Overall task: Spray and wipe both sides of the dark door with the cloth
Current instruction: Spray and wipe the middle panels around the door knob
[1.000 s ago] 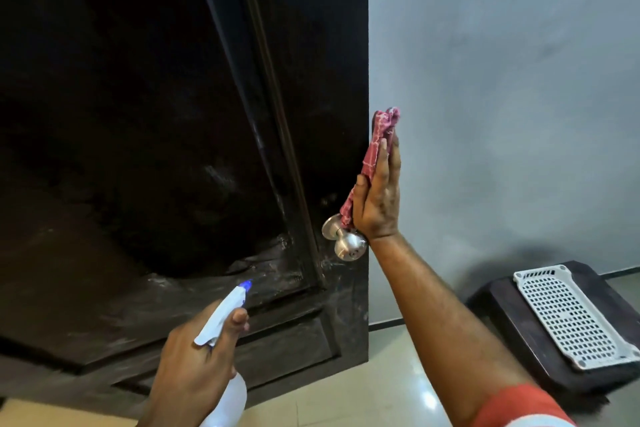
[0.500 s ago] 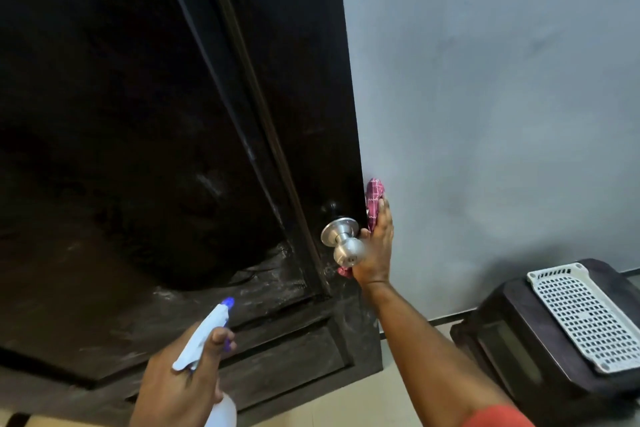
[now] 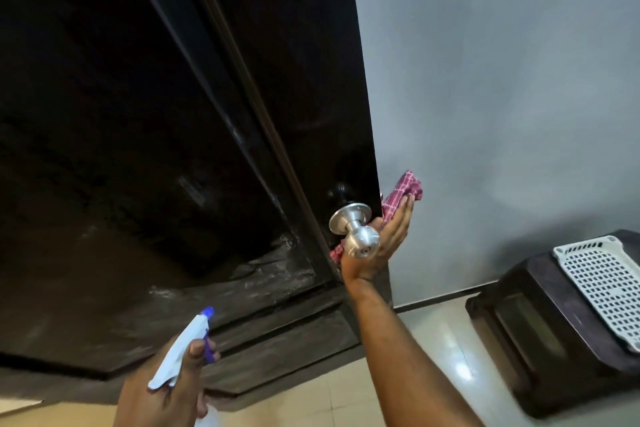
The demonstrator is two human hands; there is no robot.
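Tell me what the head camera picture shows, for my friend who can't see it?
The person's right hand presses a pink checked cloth against the edge of the dark panelled door, beside its round silver metal doorknob. Lower down, the left hand grips a white plastic spray bottle with a blue nozzle.

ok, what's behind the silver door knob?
The right hand, fingers straight, pressing the pink checked cloth at the door edge. The knob covers part of palm and cloth.
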